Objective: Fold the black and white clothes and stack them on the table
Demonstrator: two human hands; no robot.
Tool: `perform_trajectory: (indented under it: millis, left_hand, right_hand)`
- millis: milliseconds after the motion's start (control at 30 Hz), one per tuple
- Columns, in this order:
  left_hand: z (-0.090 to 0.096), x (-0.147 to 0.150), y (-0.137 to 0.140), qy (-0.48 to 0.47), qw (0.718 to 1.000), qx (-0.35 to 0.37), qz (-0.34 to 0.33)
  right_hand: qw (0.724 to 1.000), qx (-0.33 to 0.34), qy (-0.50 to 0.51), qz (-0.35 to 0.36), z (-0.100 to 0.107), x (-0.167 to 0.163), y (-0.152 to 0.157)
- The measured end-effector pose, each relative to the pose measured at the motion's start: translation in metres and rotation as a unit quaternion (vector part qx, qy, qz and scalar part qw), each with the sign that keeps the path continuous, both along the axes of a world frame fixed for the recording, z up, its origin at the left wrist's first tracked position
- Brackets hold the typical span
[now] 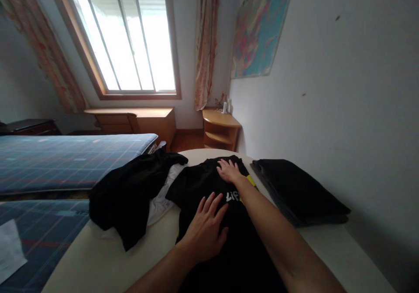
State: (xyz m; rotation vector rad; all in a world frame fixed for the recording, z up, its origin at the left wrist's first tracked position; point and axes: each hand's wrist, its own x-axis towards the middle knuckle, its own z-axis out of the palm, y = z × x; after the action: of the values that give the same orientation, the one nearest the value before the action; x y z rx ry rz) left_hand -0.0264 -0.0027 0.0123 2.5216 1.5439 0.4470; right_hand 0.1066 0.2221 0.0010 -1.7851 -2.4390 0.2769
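A black T-shirt [199,177] with white lettering and a yellow patch lies spread on the pale table in front of me. My left hand [207,225] rests on the middle of the shirt, palm down, fingers spread. Farther up, near the collar end, my right hand [229,171] lies flat on the cloth, its fingers apart. Part of the print is hidden by my right forearm. Neither hand grips the fabric.
Crumpled black clothing [131,192] with a white garment [165,195] under it lies at the table's left. Folded black clothes [297,188] are stacked at the right, by the wall. Plaid mattresses [72,162] stand left of the table [157,240]; a corner shelf [221,118] is beyond it.
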Motion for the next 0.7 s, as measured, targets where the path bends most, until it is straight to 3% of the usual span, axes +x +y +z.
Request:
perform_trajectory:
  millis: [133, 367, 533, 700]
  left_hand:
    - [0.0, -0.001, 0.002, -0.002, 0.999, -0.044, 0.025]
    - [0.002, -0.002, 0.002, 0.018, 0.998, -0.067, 0.006]
    - [0.001, -0.001, 0.001, 0.024, 0.997, -0.074, 0.002]
    - [0.0, -0.001, 0.002, 0.017, 0.998, -0.053, 0.017]
  right_hand:
    - [1.0, 0.011, 0.004, 0.022, 0.008, 0.001, 0.001]
    - [0.997, 0.019, -0.003, 0.072, 0.018, 0.014, -0.01]
    - [0.999, 0.0, -0.027, 0.045, 0.005, 0.016, -0.019]
    - [0.998, 0.052, -0.025, 0.02, 0.003, 0.011, -0.03]
